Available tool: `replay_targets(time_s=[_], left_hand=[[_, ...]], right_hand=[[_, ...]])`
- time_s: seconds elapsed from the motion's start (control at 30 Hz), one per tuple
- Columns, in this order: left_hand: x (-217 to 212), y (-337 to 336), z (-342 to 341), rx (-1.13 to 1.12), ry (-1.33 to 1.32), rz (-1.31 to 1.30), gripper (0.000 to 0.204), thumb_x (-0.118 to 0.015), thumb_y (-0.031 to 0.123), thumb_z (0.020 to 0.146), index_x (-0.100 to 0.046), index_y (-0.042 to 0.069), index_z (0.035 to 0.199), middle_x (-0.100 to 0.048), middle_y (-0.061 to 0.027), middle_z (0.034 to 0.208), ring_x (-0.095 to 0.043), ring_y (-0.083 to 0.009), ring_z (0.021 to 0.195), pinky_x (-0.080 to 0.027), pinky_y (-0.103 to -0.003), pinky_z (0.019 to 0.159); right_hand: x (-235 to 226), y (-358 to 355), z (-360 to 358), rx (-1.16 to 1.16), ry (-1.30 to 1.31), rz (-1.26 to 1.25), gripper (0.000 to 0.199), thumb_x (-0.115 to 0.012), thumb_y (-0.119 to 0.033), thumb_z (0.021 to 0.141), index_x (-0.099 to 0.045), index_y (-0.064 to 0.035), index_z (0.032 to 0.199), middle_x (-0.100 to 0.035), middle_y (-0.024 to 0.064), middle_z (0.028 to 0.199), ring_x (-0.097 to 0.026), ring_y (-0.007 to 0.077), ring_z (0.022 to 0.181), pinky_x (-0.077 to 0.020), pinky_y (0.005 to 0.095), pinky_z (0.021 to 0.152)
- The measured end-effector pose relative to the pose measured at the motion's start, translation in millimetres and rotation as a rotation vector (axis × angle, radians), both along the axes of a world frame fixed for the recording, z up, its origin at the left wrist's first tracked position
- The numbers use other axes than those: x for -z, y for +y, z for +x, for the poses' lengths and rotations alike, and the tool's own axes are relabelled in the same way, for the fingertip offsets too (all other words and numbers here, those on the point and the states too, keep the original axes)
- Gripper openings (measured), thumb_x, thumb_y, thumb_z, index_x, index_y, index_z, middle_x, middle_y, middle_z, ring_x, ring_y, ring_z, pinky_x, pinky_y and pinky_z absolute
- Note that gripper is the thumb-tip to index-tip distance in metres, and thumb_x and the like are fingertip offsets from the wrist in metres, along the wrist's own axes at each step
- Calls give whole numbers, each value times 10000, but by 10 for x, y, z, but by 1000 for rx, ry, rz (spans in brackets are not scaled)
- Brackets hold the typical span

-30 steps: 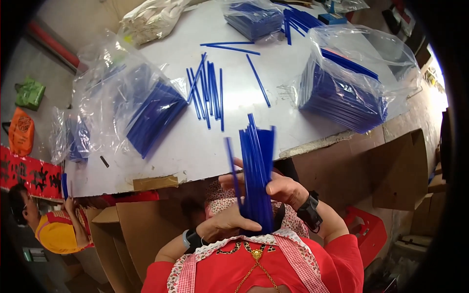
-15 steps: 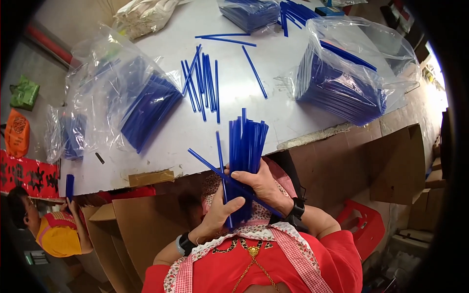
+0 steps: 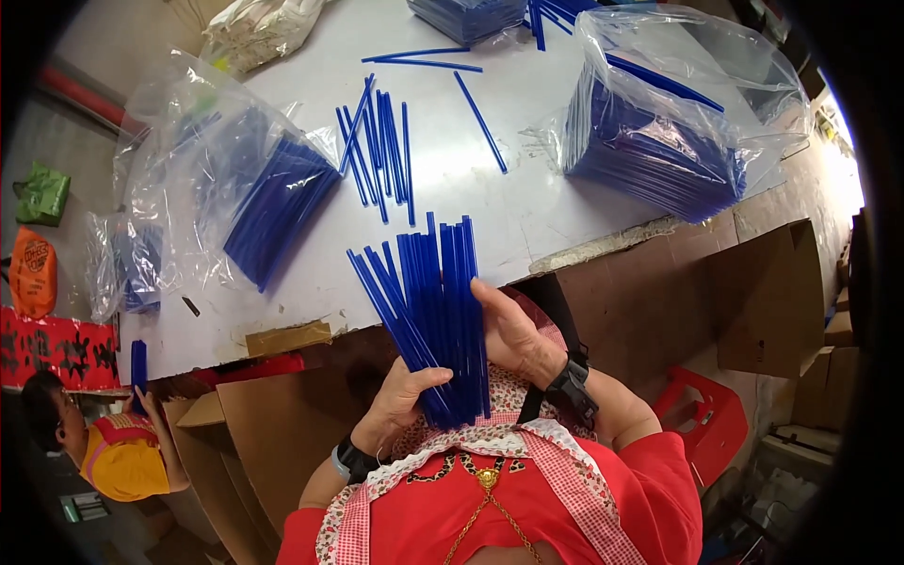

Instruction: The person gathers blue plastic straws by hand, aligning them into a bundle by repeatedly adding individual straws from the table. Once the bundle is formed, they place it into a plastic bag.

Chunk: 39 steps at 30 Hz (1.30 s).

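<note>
A bundle of thin blue plastic sticks (image 3: 438,306) stands upright in front of my chest, near the table's front edge. Its left part fans out to the left at the top. My left hand (image 3: 407,394) grips the bundle low down, thumb across the front. At the right side is my right hand (image 3: 516,337), its thumb along the bundle's edge and its other fingers mostly hidden behind. More loose blue sticks (image 3: 380,141) lie on the table beyond the bundle, with a single stick (image 3: 481,122) apart to their right.
Clear plastic bags of blue sticks stand on the white table (image 3: 452,198): one at left (image 3: 282,202), one at right (image 3: 650,151), another at the back (image 3: 466,17). Cardboard boxes (image 3: 292,438) and a red stool (image 3: 702,424) flank me. Another person (image 3: 122,452) works at the left.
The sticks that crossed the bundle at a slant now lie fanned within its left side. My right hand has loosened from its front to its right edge; my left hand is slightly further left.
</note>
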<state>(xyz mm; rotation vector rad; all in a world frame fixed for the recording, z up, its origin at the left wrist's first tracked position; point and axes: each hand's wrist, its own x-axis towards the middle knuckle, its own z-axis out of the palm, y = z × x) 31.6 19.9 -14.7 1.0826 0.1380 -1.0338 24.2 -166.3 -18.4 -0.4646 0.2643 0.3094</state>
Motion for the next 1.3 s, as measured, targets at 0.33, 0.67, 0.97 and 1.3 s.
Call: replay_targets(time_s=[0.33,0.67,0.97,1.3], left_hand=[[-44,71,-87,-92,117,-39,518,-654,19,746,-509,-25,1241,-644,-136,1099,-658,-232,967,-548,-354,860],[-15,148,-105,-118,78,-31,616,-646,4,705,-477,-21,1297,-617,-170,1189,-623,-275,1068,-490,-402,966],[-35,187,-116,-123,60,-16,627,-655,-3,721,-458,5,1317,-602,-121,1195,-590,-226,1105,-460,-356,984],[-65,161,-161,-208,48,-8,596,-662,-8,707,-490,-10,1278,-624,-142,1171,-627,-252,1047,-492,-382,948]], right_hand=[[301,-35,-32,-89,-1,209,824,-307,-679,918,-415,-7,1383,-505,140,1351,-484,257,1230,-342,419,1069],[320,-78,-111,-64,9,198,793,-369,-651,916,-418,-10,1380,-497,152,1354,-470,265,1249,-349,433,1068],[381,-111,-135,-44,-22,269,718,-458,-583,907,-433,-36,1372,-508,136,1342,-479,263,1241,-358,437,1065],[347,-102,-176,20,-21,260,496,-634,-337,878,-536,-48,1269,-589,114,1248,-543,238,1168,-376,417,1055]])
